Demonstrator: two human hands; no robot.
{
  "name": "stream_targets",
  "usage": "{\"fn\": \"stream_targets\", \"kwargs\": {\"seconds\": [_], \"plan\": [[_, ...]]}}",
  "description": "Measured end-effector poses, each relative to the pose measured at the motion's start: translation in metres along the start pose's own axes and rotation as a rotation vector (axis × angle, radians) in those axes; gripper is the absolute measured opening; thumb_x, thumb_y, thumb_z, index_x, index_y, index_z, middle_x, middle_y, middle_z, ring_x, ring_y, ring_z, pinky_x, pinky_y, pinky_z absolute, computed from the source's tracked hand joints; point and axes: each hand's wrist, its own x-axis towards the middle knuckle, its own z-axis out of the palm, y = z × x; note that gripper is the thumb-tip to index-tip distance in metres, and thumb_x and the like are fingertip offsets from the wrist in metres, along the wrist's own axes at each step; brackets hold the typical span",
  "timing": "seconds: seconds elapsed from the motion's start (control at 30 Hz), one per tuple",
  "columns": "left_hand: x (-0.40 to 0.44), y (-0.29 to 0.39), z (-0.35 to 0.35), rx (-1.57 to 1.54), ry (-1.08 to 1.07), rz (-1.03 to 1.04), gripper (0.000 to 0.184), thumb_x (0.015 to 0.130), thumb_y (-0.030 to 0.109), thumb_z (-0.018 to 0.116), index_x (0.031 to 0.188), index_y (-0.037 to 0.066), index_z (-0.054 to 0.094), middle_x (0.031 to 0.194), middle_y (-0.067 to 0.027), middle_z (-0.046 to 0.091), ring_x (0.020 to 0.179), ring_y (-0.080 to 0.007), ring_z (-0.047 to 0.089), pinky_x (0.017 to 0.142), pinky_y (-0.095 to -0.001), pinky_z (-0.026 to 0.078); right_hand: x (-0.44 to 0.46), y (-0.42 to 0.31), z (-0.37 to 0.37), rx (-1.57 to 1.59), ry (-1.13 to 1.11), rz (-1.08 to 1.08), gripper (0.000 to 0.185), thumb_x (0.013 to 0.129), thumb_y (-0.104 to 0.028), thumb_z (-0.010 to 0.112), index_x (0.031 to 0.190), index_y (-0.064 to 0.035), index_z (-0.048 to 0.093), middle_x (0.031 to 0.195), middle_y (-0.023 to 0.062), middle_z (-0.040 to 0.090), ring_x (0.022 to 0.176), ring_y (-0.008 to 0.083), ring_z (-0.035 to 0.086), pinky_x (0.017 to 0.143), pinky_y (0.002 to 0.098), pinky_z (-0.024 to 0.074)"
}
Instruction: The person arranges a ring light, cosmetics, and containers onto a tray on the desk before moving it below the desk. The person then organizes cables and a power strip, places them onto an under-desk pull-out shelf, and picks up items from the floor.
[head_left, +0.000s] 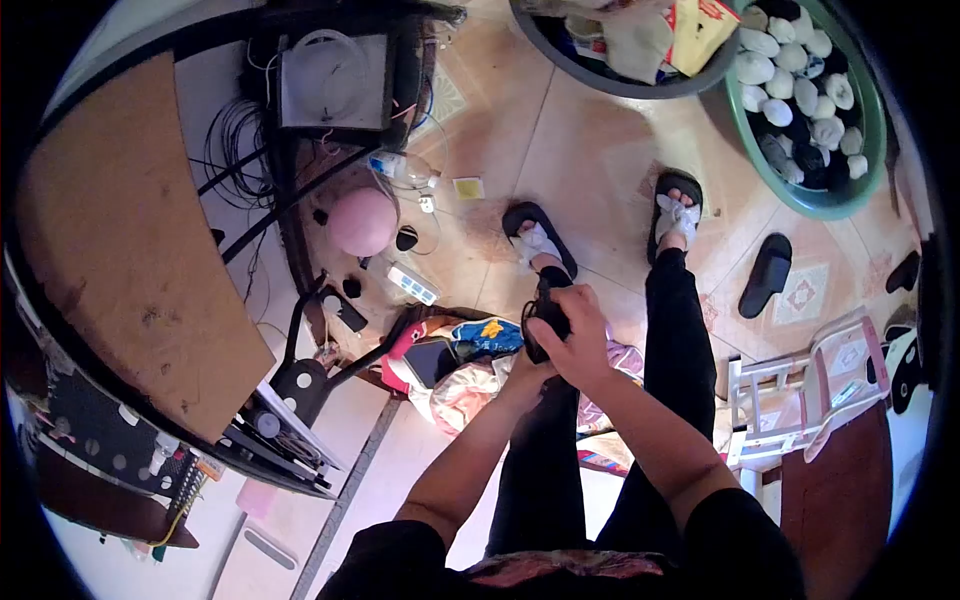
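Note:
Both hands meet over my lap around a dark, bunched item [545,322] that looks like a black sock. My right hand [582,335] closes over it from above and the right, with thumb and fingers bent round it. Below and to the left, my left hand [532,372] grips its lower end; its fingers are mostly hidden. Several balled-up socks, white, grey and black, fill a green basin [745,130] at the upper right. Beside that basin stands a grey tub [600,80] with mixed cloth and a yellow-and-red packet.
A pink ball [362,221], a plastic bottle [402,168] and a power strip [412,284] lie on the tiled floor at left. Colourful cloth [485,340] is heaped by my legs. A black slipper [767,275] and a small white-and-pink chair [800,385] are at right.

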Motion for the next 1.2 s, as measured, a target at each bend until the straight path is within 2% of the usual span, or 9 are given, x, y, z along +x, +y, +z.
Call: {"fn": "stream_targets", "kwargs": {"seconds": [0.17, 0.3, 0.37, 0.5, 0.6, 0.67, 0.8, 1.0, 1.2], "plan": [[0.012, 0.031, 0.014, -0.004, 0.044, 0.046, 0.052, 0.069, 0.013, 0.066, 0.113, 0.006, 0.041, 0.099, -0.0053, 0.053, 0.085, -0.0167, 0.056, 0.071, -0.0284, 0.047, 0.03, -0.002, 0.006, 0.083, 0.196, -0.24, 0.044, 0.075, -0.035, 0.057, 0.099, 0.0021, 0.048, 0.097, 0.0182, 0.05, 0.093, 0.0345, 0.044, 0.083, 0.0407, 0.0329], [0.049, 0.061, 0.01, 0.262, 0.054, 0.073, 0.036, 0.072, 0.014, 0.062, 0.105, 0.004, 0.049, 0.092, -0.0063, 0.057, 0.082, -0.0145, 0.056, 0.069, -0.0281, 0.047, 0.04, 0.013, 0.008, -0.036, 0.246, -0.19, 0.059, 0.081, -0.038, 0.05, 0.118, 0.005, 0.034, 0.117, 0.0224, 0.038, 0.108, 0.0371, 0.037, 0.093, 0.0415, 0.0279], [0.072, 0.108, 0.002, 0.336, 0.103, 0.078, 0.024, 0.069, 0.021, 0.061, 0.088, 0.007, 0.058, 0.071, -0.0008, 0.058, 0.06, -0.0107, 0.055, 0.047, -0.0231, 0.04, 0.04, 0.025, 0.005, -0.047, 0.227, -0.198, 0.062, 0.083, -0.039, 0.048, 0.124, 0.0035, 0.028, 0.123, 0.0222, 0.033, 0.112, 0.0365, 0.034, 0.096, 0.04, 0.0256], [0.182, 0.206, -0.093, 0.33, 0.538, 0.709, 0.02, 0.067, 0.025, 0.064, 0.069, 0.006, 0.061, 0.06, -0.0009, 0.057, 0.05, -0.0096, 0.052, 0.043, -0.0237, 0.037, 0.049, 0.035, -0.009, 0.018, 0.234, -0.115, 0.055, 0.084, -0.035, 0.048, 0.121, 0.0018, 0.032, 0.121, 0.021, 0.035, 0.112, 0.0352, 0.035, 0.096, 0.0391, 0.0262], [0.232, 0.301, -0.152, 1.144, 1.492, 1.064, 0.037, 0.065, 0.029, 0.067, 0.084, -0.001, 0.059, 0.074, -0.0161, 0.062, 0.067, -0.0288, 0.06, 0.062, -0.039, 0.045, 0.061, 0.042, -0.02, -0.041, 0.277, -0.084, 0.048, 0.085, -0.033, 0.048, 0.117, 0.0012, 0.036, 0.118, 0.0198, 0.038, 0.109, 0.0341, 0.039, 0.094, 0.0385, 0.0288], [0.213, 0.352, -0.135, 1.065, 1.214, 0.963, 0.059, 0.063, 0.036, 0.068, 0.105, -0.001, 0.05, 0.096, -0.0223, 0.056, 0.089, -0.0353, 0.054, 0.072, -0.0407, 0.044, 0.066, 0.041, -0.024, -0.025, 0.276, -0.045, 0.047, 0.085, -0.033, 0.047, 0.116, 0.001, 0.036, 0.118, 0.0194, 0.038, 0.109, 0.0336, 0.039, 0.093, 0.0386, 0.0296], [0.251, 0.403, -0.155, 1.448, 1.317, 0.802, 0.086, 0.062, 0.051, 0.066, 0.125, 0.002, 0.033, 0.127, -0.0232, 0.032, 0.113, -0.0422, 0.034, 0.083, -0.0478, 0.038, 0.074, 0.046, -0.033, -0.026, 0.266, 0.013, 0.043, 0.086, -0.031, 0.047, 0.115, -0.0001, 0.037, 0.118, 0.0181, 0.039, 0.107, 0.0317, 0.041, 0.09, 0.0378, 0.0326], [0.312, 0.39, -0.182, 1.672, 1.63, 0.692, 0.104, 0.065, 0.07, 0.049, 0.135, 0.006, 0.004, 0.137, -0.0245, 0.006, 0.123, -0.0475, 0.008, 0.091, -0.0632, 0.019, 0.083, 0.039, -0.035, 0.054, 0.261, 0.042, 0.04, 0.087, -0.031, 0.046, 0.113, -0.0021, 0.039, 0.117, 0.0167, 0.039, 0.103, 0.0285, 0.045, 0.084, 0.0352, 0.038], [0.294, 0.405, -0.149, 1.496, 1.446, 0.639, 0.102, 0.069, 0.067, 0.047, 0.134, 0.001, 0.003, 0.134, -0.0266, 0.011, 0.119, -0.048, 0.021, 0.093, -0.0562, 0.024, 0.086, 0.041, -0.026, 0.11, 0.21, 0.076, 0.038, 0.087, -0.031, 0.046, 0.111, -0.0026, 0.04, 0.116, 0.0158, 0.04, 0.1, 0.0275, 0.047, 0.083, 0.0343, 0.0388]]}}
